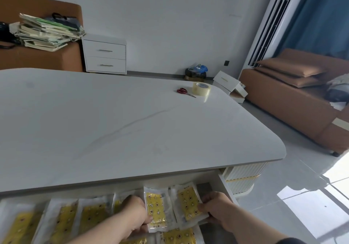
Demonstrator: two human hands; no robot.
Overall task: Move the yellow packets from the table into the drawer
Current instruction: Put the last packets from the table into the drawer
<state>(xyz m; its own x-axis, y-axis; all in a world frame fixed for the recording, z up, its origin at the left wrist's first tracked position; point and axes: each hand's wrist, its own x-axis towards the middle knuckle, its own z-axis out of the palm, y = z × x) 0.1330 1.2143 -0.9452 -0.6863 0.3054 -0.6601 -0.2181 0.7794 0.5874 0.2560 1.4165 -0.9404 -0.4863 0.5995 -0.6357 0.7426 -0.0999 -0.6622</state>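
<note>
Pinching yellow packets [155, 209], left hand [133, 213], right hand [217, 208]

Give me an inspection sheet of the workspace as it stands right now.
Surface: white table; no packets seen on top.
Job's things: yellow packets lie in a row in the open drawer.
Clutter: red scissors and tape roll at the table's far right.
Grippers: left hand grips the left packet; right hand pinches the right packet, both over the drawer.
Cables: nothing seen.
Surroundings: white nightstand, stacked books, brown sofa.
</note>
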